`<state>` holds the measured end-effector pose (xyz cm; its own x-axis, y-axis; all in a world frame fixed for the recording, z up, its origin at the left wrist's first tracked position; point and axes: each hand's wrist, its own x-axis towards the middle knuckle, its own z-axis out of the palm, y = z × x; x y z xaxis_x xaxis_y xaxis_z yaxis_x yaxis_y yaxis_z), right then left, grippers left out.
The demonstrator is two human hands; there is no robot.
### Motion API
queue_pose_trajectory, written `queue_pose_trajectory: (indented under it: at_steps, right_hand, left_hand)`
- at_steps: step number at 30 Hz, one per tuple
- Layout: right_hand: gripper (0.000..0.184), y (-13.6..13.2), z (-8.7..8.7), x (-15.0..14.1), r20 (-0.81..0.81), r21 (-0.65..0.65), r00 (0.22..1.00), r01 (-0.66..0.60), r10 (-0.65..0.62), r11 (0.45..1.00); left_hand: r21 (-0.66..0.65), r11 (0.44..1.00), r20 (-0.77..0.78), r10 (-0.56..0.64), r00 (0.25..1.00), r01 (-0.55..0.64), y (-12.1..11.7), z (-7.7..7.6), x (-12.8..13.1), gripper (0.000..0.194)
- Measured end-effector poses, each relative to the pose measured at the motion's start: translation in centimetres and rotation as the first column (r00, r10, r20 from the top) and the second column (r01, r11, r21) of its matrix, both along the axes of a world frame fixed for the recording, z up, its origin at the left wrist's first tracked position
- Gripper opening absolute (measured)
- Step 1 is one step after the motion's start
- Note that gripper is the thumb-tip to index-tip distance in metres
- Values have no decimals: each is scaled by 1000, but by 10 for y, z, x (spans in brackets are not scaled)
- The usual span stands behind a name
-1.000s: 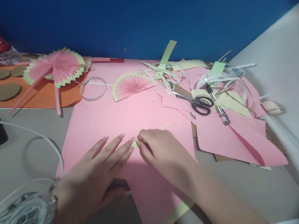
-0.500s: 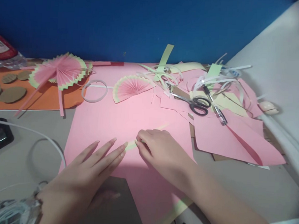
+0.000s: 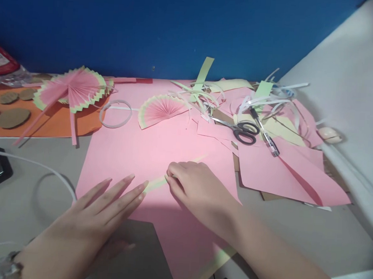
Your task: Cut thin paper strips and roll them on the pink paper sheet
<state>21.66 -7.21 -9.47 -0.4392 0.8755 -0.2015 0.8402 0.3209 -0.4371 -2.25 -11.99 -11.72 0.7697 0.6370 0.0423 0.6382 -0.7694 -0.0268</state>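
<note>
A narrow yellow-green paper strip [image 3: 155, 182] runs slantwise across a large pink paper sheet [image 3: 116, 152]. My left hand [image 3: 93, 214] lies flat with its fingers spread, the fingertips at the strip's lower left end. Over the strip's middle, my right hand [image 3: 199, 186] is closed, thumb and bent fingers pressed together on it. The strip shows again faintly beyond the right knuckles. Whatever lies under the right palm is hidden. Towards me the pink sheet hangs past the table edge, with a yellow-green band [image 3: 220, 259] along its lower border.
Behind my hands lies a pleated pink fan [image 3: 164, 108]; another pleated fan [image 3: 85, 89] with sticks is at left. Scissors [image 3: 245, 132], a pen [image 3: 265, 134] and paper scraps [image 3: 205, 94] lie right. A white cable [image 3: 46, 164] crosses the left table. A blue wall stands behind.
My left hand has slid left and slightly down, away from the right hand, baring more of the strip between them. My right hand stays closed at nearly the same spot on the sheet.
</note>
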Motion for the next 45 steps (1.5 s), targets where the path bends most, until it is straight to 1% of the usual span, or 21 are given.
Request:
queue_pose_trajectory:
  at_steps: [2,4,6,8,9,10,11,14,16,17,18,20,21,23,26,31,34,38,40,43,45]
  right_hand:
    - [24,0,0,0,3,-7,1000,-4,4,1000]
    - [23,1,-1,0,2,-8,1000,-17,17,1000]
    - [23,2,-3,1,4,-5,1000,-30,30,1000]
    - [22,2,-4,1,4,5,999,-35,35,999]
    - [22,2,-5,2,2,10,999,-36,36,999]
    - [22,2,-6,2,1,13,999,-38,38,999]
    - [22,1,-6,2,-1,18,999,-40,40,999]
    - [22,1,-9,1,15,23,999,-31,30,999]
    - [22,2,-9,1,25,29,999,-27,26,999]
    - [22,2,-8,1,24,33,999,-33,32,999]
    - [22,2,-8,1,20,36,999,-41,41,998]
    - [22,2,-5,1,9,43,999,-48,47,998]
    - [23,2,-4,2,5,38,999,-44,44,998]
    - [24,2,-2,2,5,27,1000,-18,18,999]
    - [25,2,-1,1,23,16,999,32,-33,999]
    - [23,1,-1,0,69,24,995,74,-76,997]
    - [22,1,1,1,70,-17,992,107,-106,994]
    - [22,-1,0,3,53,-80,982,186,-182,979]
    - [19,0,-1,3,61,-58,976,210,-207,976]
    - [13,1,-1,4,81,50,967,237,-240,970]
    - [14,2,1,6,76,88,966,240,-247,967]
  left_hand:
    - [-9,1000,-13,-23,1000,23,-2,1,-4,58]
    - [-24,1000,4,-7,1000,7,-4,2,-3,59]
    - [-27,999,34,22,999,-21,-4,1,5,59]
    - [14,999,84,47,995,-49,-3,0,17,58]
    - [41,998,116,47,992,-52,-2,0,23,56]
    - [67,994,140,78,987,-88,-1,0,29,53]
    - [64,992,163,98,982,-110,0,2,34,49]
    - [89,992,264,63,962,-90,1,7,42,35]
    - [100,993,295,33,955,-65,1,8,43,34]
    - [95,993,283,36,958,-65,0,7,43,38]
    - [84,994,251,45,967,-68,0,4,43,46]
    - [43,996,151,65,986,-72,-2,-4,43,67]
    - [25,998,109,50,993,-53,-3,-9,43,75]
    - [6,999,64,39,997,-39,-5,-17,41,81]
    - [1,997,57,72,996,-72,-9,-21,36,77]
    - [-38,994,45,103,994,-102,-11,-19,33,76]
    - [-64,989,79,138,987,-133,-10,-19,37,75]
    - [-105,981,143,179,973,-165,-12,-22,39,76]
    - [-125,976,152,197,969,-179,-12,-23,38,78]
    - [-127,977,144,187,972,-170,-12,-24,36,77]
    - [-114,979,149,185,971,-168,-12,-24,36,76]
